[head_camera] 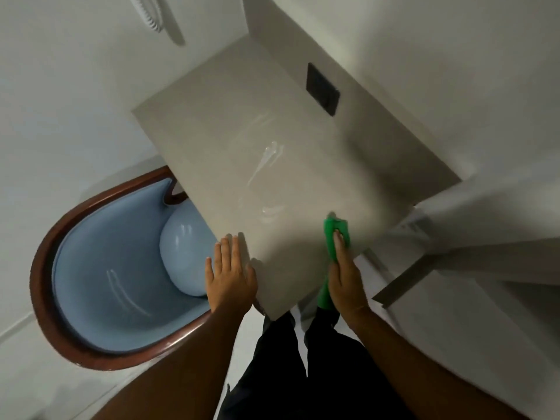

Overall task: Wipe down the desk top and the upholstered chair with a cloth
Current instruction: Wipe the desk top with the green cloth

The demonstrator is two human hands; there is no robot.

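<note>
The beige desk top runs from the near corner away toward the wall, with wet streaks shining in its middle. My right hand presses a green cloth flat on the desk's near right edge; part of the cloth hangs below the edge. My left hand lies flat and open on the desk's near left corner, fingers spread. The upholstered chair has light blue padding, a round blue cushion and a dark wooden rim. It stands at the left, tucked partly under the desk.
A black socket plate is set in the desk's far right side. White walls enclose the desk at the back and right. A white corded wall fitting hangs at the top left. My dark trousers and a pale floor are below.
</note>
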